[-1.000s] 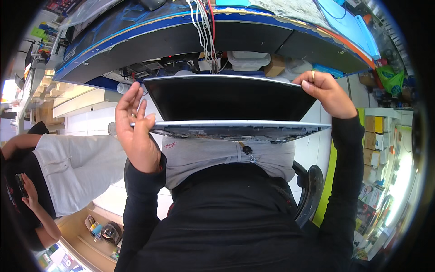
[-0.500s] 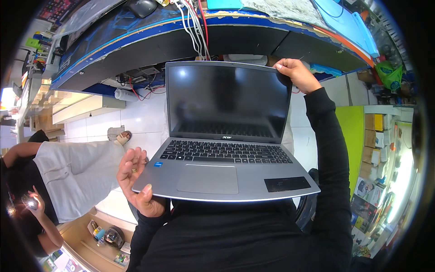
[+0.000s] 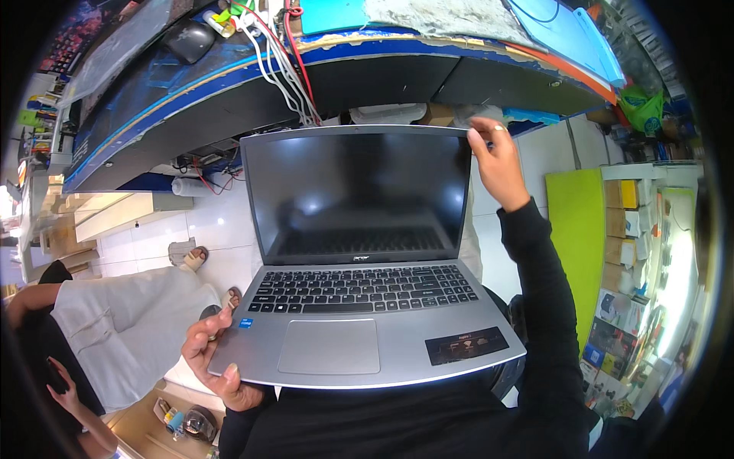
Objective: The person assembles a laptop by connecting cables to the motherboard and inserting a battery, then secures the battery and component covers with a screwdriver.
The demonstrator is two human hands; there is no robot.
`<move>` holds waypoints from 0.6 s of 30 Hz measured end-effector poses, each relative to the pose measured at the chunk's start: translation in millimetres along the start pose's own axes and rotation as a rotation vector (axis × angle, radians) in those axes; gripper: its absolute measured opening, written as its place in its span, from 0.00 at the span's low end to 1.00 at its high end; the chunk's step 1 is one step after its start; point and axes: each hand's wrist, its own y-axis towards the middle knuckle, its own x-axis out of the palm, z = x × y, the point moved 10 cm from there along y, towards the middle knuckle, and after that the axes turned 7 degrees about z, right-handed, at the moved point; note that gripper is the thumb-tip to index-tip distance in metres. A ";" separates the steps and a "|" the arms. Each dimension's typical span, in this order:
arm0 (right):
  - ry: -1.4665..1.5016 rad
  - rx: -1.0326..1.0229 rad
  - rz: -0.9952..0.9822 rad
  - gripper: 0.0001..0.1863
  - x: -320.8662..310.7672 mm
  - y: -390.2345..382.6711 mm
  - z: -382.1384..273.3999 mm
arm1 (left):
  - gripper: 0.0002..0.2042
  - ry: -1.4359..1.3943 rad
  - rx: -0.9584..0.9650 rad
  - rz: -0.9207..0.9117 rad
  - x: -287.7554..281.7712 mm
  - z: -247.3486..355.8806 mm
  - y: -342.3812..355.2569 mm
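Observation:
A silver laptop (image 3: 321, 353) is held open above my lap, its dark glossy screen (image 3: 355, 191) facing me and the keyboard and touchpad uppermost. My left hand (image 3: 218, 356) grips the base's front left corner, thumb on the near edge and fingers curled along the side. At the lid's top right corner, my right hand (image 3: 493, 161) has its thumb against the edge and its bent fingers round the corner.
A cluttered blue workbench (image 3: 413, 42) spans the top, with a mouse (image 3: 187, 40) and hanging cables (image 3: 287, 84). Another person (image 3: 130, 321) in pale clothing is at left, near an open drawer (image 3: 145, 428). Stacked boxes (image 3: 619, 237) and a green panel (image 3: 573, 252) are at right.
The laptop has turned from nearly edge-on to show its screen and keyboard, and since half a second ago has shifted lower and left in the view, along with both hands.

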 end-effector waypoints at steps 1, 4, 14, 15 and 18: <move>0.000 0.004 -0.009 0.14 -3.7 -10.1 -2.2 | 0.33 0.012 0.004 0.016 -1.9 1.1 -1.5; -0.201 -0.225 0.001 0.10 -31.0 -42.6 -30.9 | 0.31 0.092 0.067 -0.045 3.4 7.5 -0.6; -0.163 -0.155 -0.587 0.15 -22.5 -167.5 -46.3 | 0.27 0.163 0.110 -0.196 6.6 7.7 3.5; -0.105 -0.152 -0.571 0.14 -19.4 -171.4 -49.3 | 0.27 0.178 0.122 -0.198 6.9 9.4 4.3; -0.121 -0.171 -0.558 0.13 -14.9 -171.8 -45.3 | 0.24 0.184 0.121 -0.131 10.1 10.1 7.3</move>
